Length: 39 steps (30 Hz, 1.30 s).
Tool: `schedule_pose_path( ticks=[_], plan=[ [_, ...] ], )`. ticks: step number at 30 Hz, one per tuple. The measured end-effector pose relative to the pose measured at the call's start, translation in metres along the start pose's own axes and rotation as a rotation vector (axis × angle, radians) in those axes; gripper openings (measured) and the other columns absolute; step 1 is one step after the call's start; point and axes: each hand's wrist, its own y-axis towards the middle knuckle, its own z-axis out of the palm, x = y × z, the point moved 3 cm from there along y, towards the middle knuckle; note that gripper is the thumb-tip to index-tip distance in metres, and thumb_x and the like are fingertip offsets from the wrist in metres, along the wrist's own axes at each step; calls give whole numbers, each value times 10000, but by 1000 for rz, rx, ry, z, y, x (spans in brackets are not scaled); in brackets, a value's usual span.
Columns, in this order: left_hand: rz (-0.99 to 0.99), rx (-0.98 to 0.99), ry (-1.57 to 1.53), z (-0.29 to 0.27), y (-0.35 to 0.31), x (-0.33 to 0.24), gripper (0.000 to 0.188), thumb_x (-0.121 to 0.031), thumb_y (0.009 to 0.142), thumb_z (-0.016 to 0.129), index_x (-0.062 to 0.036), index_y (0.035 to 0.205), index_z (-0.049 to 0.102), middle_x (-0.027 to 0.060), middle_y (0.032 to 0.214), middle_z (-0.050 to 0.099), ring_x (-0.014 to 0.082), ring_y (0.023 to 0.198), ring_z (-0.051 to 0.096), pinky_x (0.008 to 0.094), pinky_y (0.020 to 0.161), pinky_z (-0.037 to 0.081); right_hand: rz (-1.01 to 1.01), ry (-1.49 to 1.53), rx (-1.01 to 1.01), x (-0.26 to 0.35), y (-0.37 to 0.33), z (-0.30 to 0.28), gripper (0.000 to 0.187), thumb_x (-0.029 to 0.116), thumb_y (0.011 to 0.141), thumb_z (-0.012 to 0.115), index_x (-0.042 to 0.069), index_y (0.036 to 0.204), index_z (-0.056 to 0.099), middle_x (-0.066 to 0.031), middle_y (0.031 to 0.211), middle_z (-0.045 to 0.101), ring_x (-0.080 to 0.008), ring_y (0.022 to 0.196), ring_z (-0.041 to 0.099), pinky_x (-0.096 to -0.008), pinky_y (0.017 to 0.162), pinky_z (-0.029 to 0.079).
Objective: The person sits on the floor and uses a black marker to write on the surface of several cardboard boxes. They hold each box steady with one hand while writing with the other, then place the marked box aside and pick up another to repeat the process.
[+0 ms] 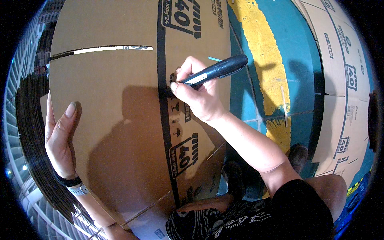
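A large brown flattened cardboard box (108, 92) with black print lies before me. My left hand (60, 138) grips its left edge, thumb on top and the other fingers mostly hidden at the side. In my right hand (202, 96) is a thick black marker pen (218, 70), held slanted with its rear end up to the right. The pen's tip is hidden behind my fingers, which rest at the black printed stripe (162, 60) running down the box. A slot cut in the card lies left of that stripe.
Beneath the box's left side is a stack of flattened cartons (30, 116), seen by their edges. More printed cartons (340, 92) lie at the right. Between them runs a green floor (300, 72) with a worn yellow line (270, 76). My shoes stand at lower right.
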Motion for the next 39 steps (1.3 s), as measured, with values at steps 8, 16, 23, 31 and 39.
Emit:
schedule_pose_path(
  ticks=[8,16,23,31,39],
  plan=[
    [18,-4,6,0,0,0,561,-85,774,552,27,1257,289,155,1142,463,195,1052,458,295,916,351,-5,-18,13,2,-4,1,181,7,699,565,95,679,409,44,592,410,-20,503,394,-163,456,323],
    [54,30,43,3,-1,-4,554,-97,778,553,30,1253,297,156,1144,463,190,1054,458,294,913,352,-3,-48,0,4,-8,3,183,18,686,575,102,668,413,58,577,392,-14,494,371,-160,446,295],
    [68,15,100,-5,1,-2,551,-101,782,553,41,1248,297,156,1141,465,189,1037,471,288,911,357,22,-124,-1,7,-12,5,187,11,671,570,101,657,408,56,573,391,-12,489,355,-166,442,282],
    [33,17,49,-2,2,-3,540,-99,790,540,40,1250,294,149,1130,472,182,1030,474,289,908,361,48,-144,10,8,-17,8,210,93,698,597,109,670,389,70,571,350,-14,527,339,-179,463,258],
    [47,41,52,-3,2,-2,516,-95,798,524,33,1247,305,140,1124,477,177,1029,472,289,914,352,25,-170,26,6,-23,8,224,126,701,609,109,668,389,72,571,353,-8,522,344,-170,458,258]
  ],
)
